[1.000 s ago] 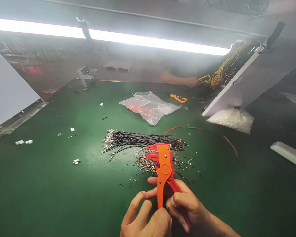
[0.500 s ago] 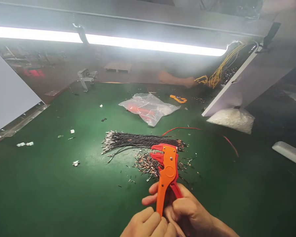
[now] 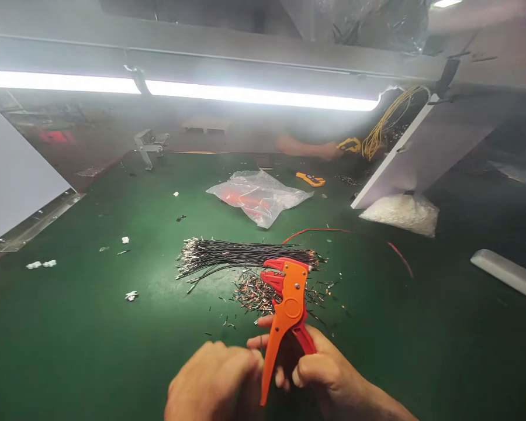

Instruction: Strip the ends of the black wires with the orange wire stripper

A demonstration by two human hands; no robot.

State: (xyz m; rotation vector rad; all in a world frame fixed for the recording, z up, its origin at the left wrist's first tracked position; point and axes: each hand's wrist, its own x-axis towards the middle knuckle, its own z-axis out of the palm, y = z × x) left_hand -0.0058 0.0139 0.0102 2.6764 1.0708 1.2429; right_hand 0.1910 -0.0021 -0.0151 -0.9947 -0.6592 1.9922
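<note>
Gripping the orange wire stripper (image 3: 284, 310) by its red handle, the right hand (image 3: 328, 374) is curled shut around it, head upright just in front of the black wire bundle (image 3: 245, 254). Beside the stripper's orange handle, the left hand (image 3: 213, 383) is loosely fisted; what it holds I cannot tell. Squeezing now could pinch those nearby fingers.
</note>
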